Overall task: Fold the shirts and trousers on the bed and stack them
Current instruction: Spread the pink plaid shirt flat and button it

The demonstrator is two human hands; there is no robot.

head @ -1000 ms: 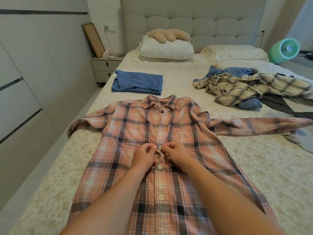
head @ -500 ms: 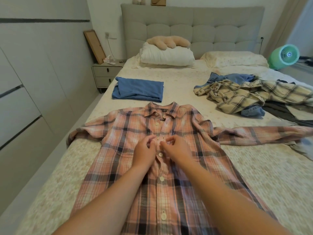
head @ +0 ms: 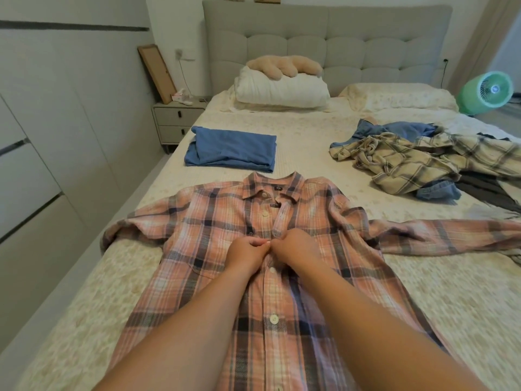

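Note:
A pink plaid shirt [head: 214, 232] lies face up on the bed [head: 423, 292], sleeves spread left and right. Its lower buttons are fastened; the top of the placket is open below the collar. My left hand [head: 245, 251] and my right hand [head: 296, 246] meet at the chest, each pinching an edge of the placket at a button. A folded blue garment [head: 234, 150] lies beyond the collar to the left. At the right sits a heap of unfolded clothes: a cream plaid shirt [head: 417, 159], blue denim [head: 394, 129] and a dark garment [head: 485, 190].
White pillows [head: 282, 88] with a beige plush toy [head: 284, 66] rest against the grey headboard. A nightstand [head: 174, 122] stands at the bed's far left beside white wardrobe doors [head: 56, 136]. A green fan [head: 487, 93] stands at the far right.
Both hands have moved up the placket from a lower button to one at the chest. The button they worked on a second ago is now fastened below them.

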